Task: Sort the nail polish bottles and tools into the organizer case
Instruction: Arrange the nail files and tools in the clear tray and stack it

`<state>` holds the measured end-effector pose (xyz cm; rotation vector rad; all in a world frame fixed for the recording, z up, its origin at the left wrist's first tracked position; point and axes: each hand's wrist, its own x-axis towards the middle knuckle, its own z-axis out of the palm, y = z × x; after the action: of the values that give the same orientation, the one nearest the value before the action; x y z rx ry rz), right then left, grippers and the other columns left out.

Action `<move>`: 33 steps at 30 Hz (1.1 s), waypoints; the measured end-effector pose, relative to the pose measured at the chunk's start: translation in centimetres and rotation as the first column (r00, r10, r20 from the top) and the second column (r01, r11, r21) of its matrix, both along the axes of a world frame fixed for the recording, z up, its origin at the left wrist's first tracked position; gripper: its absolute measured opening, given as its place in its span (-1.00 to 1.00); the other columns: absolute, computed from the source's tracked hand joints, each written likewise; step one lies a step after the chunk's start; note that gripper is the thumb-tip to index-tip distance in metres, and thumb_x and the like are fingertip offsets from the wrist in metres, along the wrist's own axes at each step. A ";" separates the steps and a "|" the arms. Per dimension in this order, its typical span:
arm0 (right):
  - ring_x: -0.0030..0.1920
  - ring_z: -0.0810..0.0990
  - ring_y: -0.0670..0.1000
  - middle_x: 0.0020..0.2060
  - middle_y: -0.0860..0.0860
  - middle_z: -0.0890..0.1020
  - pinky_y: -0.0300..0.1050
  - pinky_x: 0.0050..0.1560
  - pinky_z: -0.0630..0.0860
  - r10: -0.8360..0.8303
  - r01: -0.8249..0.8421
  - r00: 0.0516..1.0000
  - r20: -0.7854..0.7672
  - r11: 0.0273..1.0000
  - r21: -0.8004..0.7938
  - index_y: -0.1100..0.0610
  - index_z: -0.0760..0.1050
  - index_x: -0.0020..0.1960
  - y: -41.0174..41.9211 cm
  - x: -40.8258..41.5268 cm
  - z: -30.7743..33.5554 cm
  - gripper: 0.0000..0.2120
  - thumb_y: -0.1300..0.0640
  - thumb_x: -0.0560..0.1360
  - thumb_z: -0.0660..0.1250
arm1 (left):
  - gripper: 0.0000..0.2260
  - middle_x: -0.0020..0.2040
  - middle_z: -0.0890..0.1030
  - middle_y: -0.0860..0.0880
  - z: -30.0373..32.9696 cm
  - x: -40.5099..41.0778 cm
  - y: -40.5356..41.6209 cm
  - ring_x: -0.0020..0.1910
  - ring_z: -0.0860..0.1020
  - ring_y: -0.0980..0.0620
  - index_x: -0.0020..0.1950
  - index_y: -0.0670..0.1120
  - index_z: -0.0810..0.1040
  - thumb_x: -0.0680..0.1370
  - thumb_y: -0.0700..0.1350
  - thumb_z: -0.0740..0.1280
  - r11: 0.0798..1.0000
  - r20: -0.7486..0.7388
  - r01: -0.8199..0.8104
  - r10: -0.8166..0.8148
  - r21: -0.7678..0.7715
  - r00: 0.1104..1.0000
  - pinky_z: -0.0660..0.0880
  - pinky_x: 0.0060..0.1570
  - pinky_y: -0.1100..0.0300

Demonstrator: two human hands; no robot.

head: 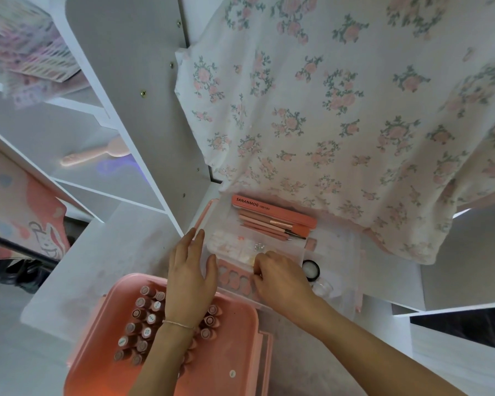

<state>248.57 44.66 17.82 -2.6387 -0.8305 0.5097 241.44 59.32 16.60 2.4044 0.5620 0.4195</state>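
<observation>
A pink organizer case (235, 347) stands at the bottom, with several nail polish bottles (143, 324) upright in its left part. Beyond it lies a clear tray (329, 252) holding a pink nail file (272, 211), several pink brushes (266, 225), a clear box of nail tips (229, 245), a pink toe separator (235, 278) and two small round jars (311, 268). My left hand (190, 274) rests flat with straight fingers on the tray's left edge. My right hand (280, 277) has curled fingers at the near edge of the nail tip box; what it pinches is hidden.
A floral cloth (355, 95) hangs over the table behind the tray. White shelves (103, 124) rise at the left, holding a pink brush (97, 154) and colourful packets. The white tabletop (120, 252) extends left of the tray.
</observation>
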 end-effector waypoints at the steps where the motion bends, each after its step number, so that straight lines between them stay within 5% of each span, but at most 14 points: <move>1: -0.01 0.49 0.13 -0.04 0.09 0.54 -0.02 -0.09 0.43 0.012 -0.013 0.999 0.032 1.000 0.016 0.16 0.45 -0.03 0.0 0.0 -0.1 -0.85 0.09 0.50 0.22 | -0.58 0.30 0.43 -0.27 -0.1 0.0 0.0 0.27 0.39 -0.26 0.33 -0.26 0.39 0.48 -0.29 0.33 1.000 0.004 -0.003 0.003 -0.008 1.000 0.23 0.24 0.04; 11: 0.06 0.40 0.06 -0.04 0.04 0.54 -0.09 0.02 0.26 0.079 -0.094 0.982 0.171 0.992 0.084 0.13 0.47 -0.02 1.9 0.8 -1.7 -0.78 -0.01 0.49 0.24 | -0.58 0.31 0.43 -0.23 -0.5 0.0 0.0 0.27 0.38 -0.21 0.35 -0.22 0.39 0.49 -0.28 0.31 0.999 0.037 -0.024 0.026 -0.035 0.999 0.22 0.25 0.09; 21: 0.01 0.41 0.04 -0.08 0.03 0.53 -0.15 -0.15 0.23 0.060 -0.075 0.991 0.119 0.990 0.120 0.14 0.45 -0.08 2.0 1.3 -1.7 -0.75 -0.06 0.47 0.27 | -0.55 0.30 0.44 -0.24 -0.3 0.0 0.0 0.26 0.40 -0.22 0.34 -0.24 0.39 0.46 -0.15 0.21 0.998 0.036 -0.020 0.022 -0.063 0.999 0.25 0.24 0.07; 33: 0.06 0.37 0.05 -0.05 0.04 0.50 -0.10 0.00 0.27 0.168 -0.171 0.982 0.086 0.985 0.028 0.14 0.46 -0.09 1.7 1.9 -1.2 -0.71 -0.08 0.40 0.35 | -0.57 0.31 0.43 -0.22 -0.4 -0.1 -0.1 0.29 0.38 -0.20 0.35 -0.23 0.39 0.48 -0.18 0.22 0.998 0.034 -0.021 0.023 -0.064 0.999 0.24 0.26 0.07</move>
<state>250.47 46.32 16.66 -2.5856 -1.0871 0.4247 241.35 59.27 16.22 2.3272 0.5786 0.4455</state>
